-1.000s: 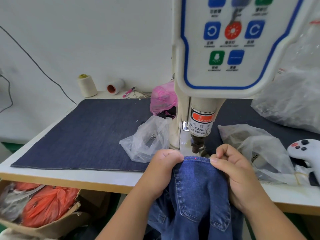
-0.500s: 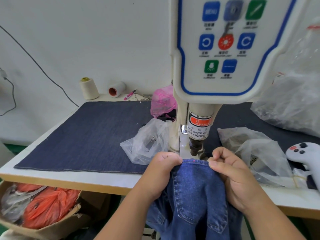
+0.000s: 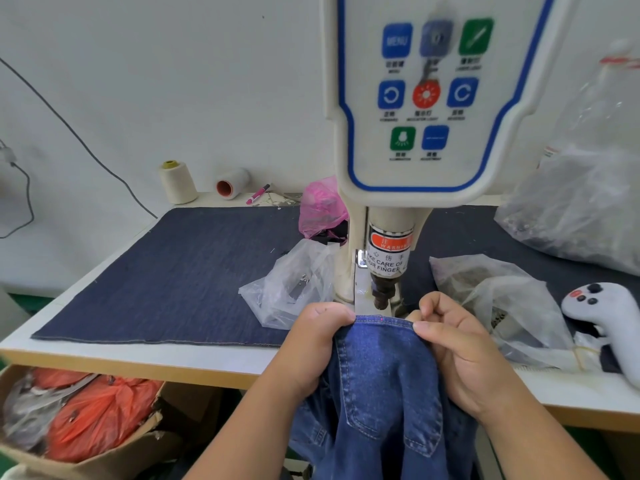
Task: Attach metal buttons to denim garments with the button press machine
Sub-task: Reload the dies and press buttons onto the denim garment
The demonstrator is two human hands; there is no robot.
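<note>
Crosswise, waistband (image 3: 381,320) toward press head (image 3: 382,294)

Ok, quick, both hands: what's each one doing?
Left hand: grips the jeans at the top edge.
Right hand: pinches the same edge.

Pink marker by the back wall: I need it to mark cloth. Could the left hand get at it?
Probably yes: open blue cloth lies between the left hand and the pink marker, but the hand grips the jeans.

Plastic bags (image 3: 294,289) (image 3: 498,303) flank the press head (image 3: 382,292); the denim mat (image 3: 173,271) lies bare leftward.
</note>
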